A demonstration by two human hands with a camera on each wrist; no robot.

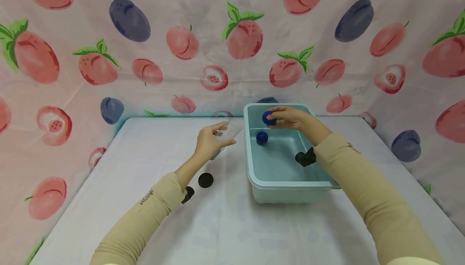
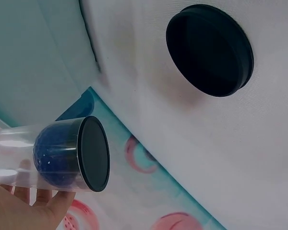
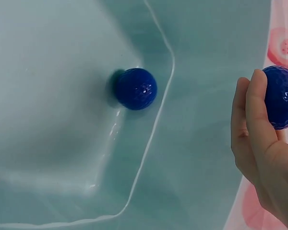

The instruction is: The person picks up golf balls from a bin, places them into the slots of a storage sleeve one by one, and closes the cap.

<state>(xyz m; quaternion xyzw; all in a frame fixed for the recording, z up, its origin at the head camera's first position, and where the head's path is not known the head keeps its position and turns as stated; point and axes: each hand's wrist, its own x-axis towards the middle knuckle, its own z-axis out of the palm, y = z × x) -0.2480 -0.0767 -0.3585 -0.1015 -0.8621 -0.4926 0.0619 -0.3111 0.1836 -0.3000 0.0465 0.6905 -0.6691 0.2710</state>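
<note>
My left hand (image 1: 210,139) grips a clear plastic tube (image 1: 231,131), tilted, just left of the bin. In the left wrist view a dark blue ball (image 2: 56,155) lies inside the tube against its black end cap (image 2: 94,154). Between fingers and thumb, my right hand (image 1: 290,117) holds a dimpled blue golf ball (image 3: 282,98) over the far part of the light blue bin (image 1: 290,184). A second blue golf ball (image 3: 136,89) sits inside the bin, near its far left corner. On the table lies a round black lid (image 1: 206,180), hollow side visible in the left wrist view.
The bin stands right of centre on a white-covered table (image 1: 145,152), its walls rising between the two hands. A fruit-print cloth (image 1: 210,22) hangs behind the table and along both sides. Black wrist cameras (image 1: 306,158) stick out below the sleeves.
</note>
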